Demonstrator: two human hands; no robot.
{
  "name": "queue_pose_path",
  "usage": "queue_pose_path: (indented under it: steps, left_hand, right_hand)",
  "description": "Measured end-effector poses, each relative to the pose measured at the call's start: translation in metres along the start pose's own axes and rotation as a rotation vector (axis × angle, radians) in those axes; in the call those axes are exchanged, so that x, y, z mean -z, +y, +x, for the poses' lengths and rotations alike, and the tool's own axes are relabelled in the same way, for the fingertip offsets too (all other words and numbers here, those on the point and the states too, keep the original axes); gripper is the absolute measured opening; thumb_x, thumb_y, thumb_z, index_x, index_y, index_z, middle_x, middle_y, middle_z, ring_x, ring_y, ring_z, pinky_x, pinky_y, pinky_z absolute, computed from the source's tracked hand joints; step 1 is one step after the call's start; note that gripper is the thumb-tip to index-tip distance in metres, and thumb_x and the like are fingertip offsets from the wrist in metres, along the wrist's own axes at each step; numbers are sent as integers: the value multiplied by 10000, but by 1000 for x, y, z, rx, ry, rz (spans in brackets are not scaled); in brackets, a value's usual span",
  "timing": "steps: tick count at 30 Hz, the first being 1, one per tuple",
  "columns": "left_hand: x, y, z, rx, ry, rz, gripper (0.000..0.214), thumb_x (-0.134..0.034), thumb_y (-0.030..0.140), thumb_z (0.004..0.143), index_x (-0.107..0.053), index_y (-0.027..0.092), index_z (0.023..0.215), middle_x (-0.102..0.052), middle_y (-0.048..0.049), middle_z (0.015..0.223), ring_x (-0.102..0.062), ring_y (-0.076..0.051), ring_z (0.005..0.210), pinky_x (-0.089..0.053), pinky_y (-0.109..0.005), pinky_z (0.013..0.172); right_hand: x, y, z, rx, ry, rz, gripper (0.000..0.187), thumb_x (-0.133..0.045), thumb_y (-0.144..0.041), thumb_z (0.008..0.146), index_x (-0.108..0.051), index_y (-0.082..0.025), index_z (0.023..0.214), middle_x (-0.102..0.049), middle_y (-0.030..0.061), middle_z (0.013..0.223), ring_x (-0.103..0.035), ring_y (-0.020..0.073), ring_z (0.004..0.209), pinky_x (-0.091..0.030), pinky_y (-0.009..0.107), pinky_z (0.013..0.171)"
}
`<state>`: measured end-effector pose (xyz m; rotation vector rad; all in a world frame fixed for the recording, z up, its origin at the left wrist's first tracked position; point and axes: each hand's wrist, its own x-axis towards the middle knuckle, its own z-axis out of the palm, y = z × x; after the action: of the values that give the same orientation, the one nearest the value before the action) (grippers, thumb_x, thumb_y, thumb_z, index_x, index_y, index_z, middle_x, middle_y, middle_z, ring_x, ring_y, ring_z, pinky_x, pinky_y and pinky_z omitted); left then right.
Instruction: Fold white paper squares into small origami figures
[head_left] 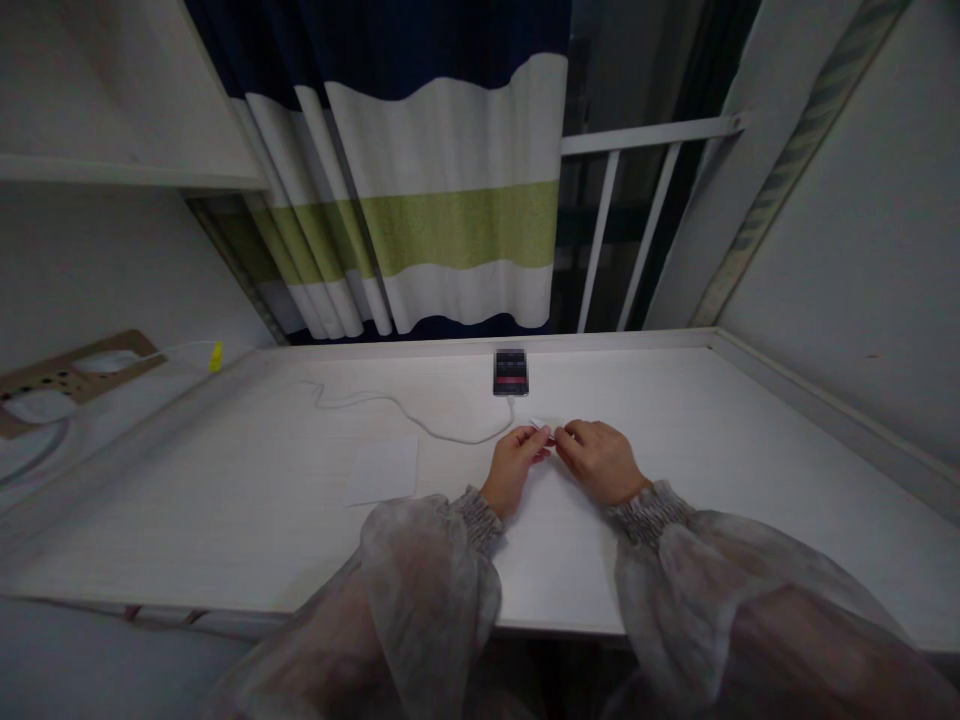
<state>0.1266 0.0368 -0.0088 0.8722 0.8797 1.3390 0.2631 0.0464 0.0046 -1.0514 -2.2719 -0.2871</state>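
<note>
My left hand is closed in a pinch on a thin, pale, stick-like piece, too small to make out its kind. Close beside it, my right hand is closed too, its fingertips at the piece's other end. Both hands are just above the white desk, near its middle. Beyond them lies a phone with its screen lit. A white cable runs from the phone's near end off to the left. To the left of my left hand lies a white sheet, flat on the desk.
A brown perforated board with white plugs or adapters is at the left wall, and a yellow tag hangs on a cord there. Raised edging runs along the desk's back. Behind are a striped curtain and white window bars.
</note>
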Motion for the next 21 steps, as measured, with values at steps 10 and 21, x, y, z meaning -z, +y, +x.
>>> queue_pose_path:
  steps: [10, 21]
  left_hand:
    - [8, 6, 7, 4, 64, -67, 207, -671, 294, 577, -547, 130, 594, -538, 20, 590, -482, -76, 566, -377, -211, 602]
    - [14, 7, 9, 140, -121, 10, 245, -719, 249, 557, -575, 93, 679, -582, -16, 608, -522, -89, 545, -405, -237, 593]
  right_hand:
    - [-9, 0, -3, 256, 16, 20, 269, -384, -144, 839, -509, -129, 1076, -571, 135, 926, -513, 212, 823, -440, 346, 714]
    - [-3, 26, -1, 250, -43, 532, 223, -478, -151, 824, -570, -204, 1020, -530, 80, 897, -544, 163, 820, -488, 287, 696]
